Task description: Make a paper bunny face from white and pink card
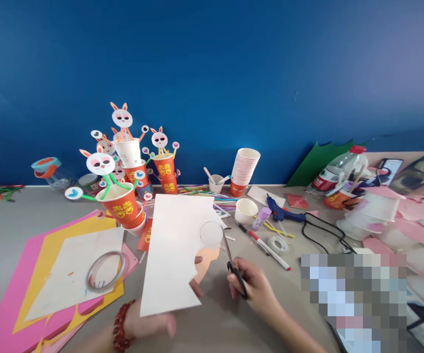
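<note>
My left hand, with a dark red beaded bracelet at the wrist, holds a white sheet of paper from below and behind. Most of its fingers are hidden by the sheet. A circle outline is drawn near the sheet's right edge, which has curved notches cut out of it. In my right hand is a pair of scissors with dark handles. Their blades point up and lie against the paper's edge, right beside the circle.
Rabbit-faced paper cups stand at back left. Coloured sheets lie at left under a tape roll. Behind the paper are a cup stack, a glue stick, a blue glue gun with its cord, and a bottle.
</note>
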Demonstrator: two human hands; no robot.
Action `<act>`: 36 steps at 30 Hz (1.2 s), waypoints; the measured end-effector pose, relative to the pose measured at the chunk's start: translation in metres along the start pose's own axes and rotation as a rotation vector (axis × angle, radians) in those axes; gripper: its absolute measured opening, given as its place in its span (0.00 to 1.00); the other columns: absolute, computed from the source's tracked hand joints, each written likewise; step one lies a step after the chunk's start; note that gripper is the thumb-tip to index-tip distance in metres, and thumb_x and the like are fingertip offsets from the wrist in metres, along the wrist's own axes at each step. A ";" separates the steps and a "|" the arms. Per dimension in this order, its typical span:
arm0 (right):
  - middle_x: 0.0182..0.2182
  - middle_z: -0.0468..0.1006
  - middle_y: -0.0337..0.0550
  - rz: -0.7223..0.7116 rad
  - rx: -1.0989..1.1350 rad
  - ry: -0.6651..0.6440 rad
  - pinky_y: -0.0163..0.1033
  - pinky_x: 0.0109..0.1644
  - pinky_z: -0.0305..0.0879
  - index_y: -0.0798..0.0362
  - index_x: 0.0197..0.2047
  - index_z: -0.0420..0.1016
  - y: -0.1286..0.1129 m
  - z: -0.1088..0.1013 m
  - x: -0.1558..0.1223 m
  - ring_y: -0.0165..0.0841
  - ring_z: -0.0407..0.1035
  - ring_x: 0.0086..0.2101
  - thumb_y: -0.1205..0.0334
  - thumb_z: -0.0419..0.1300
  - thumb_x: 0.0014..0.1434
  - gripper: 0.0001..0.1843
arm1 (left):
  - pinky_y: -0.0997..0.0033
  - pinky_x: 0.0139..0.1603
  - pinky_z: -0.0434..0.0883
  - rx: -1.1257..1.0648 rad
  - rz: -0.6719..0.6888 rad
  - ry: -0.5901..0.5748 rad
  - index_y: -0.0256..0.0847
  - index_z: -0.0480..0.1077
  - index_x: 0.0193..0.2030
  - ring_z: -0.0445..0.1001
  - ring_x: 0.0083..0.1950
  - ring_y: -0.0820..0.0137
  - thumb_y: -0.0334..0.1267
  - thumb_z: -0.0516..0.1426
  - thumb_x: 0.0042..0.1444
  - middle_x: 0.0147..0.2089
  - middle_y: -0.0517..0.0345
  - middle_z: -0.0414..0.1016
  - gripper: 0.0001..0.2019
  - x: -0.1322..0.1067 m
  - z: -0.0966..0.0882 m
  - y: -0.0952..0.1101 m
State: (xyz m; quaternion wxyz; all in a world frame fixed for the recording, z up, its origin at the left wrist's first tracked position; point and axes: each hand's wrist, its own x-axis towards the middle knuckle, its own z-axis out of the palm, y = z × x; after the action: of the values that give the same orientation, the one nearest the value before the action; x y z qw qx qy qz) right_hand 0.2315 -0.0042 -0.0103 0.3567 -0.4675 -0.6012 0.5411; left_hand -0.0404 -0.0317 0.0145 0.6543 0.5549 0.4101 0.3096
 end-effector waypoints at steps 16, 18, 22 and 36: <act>0.17 0.73 0.39 -0.007 0.261 -0.125 0.31 0.18 0.46 0.53 0.30 0.65 -0.004 -0.001 -0.003 0.23 0.51 0.14 0.30 0.57 0.54 0.31 | 0.62 0.58 0.69 0.177 -0.049 0.093 0.43 0.82 0.36 0.72 0.55 0.54 0.58 0.48 0.62 0.45 0.51 0.81 0.26 0.000 0.002 0.012; 0.17 0.73 0.39 0.004 0.270 -0.118 0.31 0.18 0.45 0.54 0.30 0.65 -0.005 -0.002 -0.003 0.23 0.51 0.14 0.29 0.57 0.53 0.31 | 0.64 0.60 0.67 0.239 -0.027 0.072 0.44 0.82 0.36 0.71 0.56 0.55 0.58 0.45 0.63 0.46 0.52 0.80 0.28 0.000 0.001 0.012; 0.16 0.73 0.38 0.025 0.297 -0.118 0.30 0.17 0.45 0.54 0.32 0.66 -0.007 -0.001 -0.004 0.22 0.50 0.14 0.28 0.57 0.52 0.33 | 0.65 0.63 0.64 0.316 0.013 0.077 0.45 0.82 0.38 0.72 0.56 0.56 0.56 0.44 0.65 0.47 0.53 0.80 0.28 0.001 0.001 0.012; 0.16 0.73 0.38 0.029 0.316 -0.134 0.30 0.17 0.44 0.54 0.30 0.65 -0.007 -0.004 -0.004 0.22 0.51 0.14 0.29 0.58 0.53 0.32 | 0.61 0.68 0.59 0.329 0.057 0.108 0.45 0.81 0.43 0.73 0.54 0.56 0.55 0.46 0.65 0.40 0.52 0.82 0.26 0.001 0.003 0.010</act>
State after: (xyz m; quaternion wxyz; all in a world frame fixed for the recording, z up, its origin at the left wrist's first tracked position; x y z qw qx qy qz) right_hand 0.2352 -0.0062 -0.0025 0.3769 -0.3772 -0.5244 0.6638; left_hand -0.0370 -0.0305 0.0243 0.5227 0.6483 0.4740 0.2862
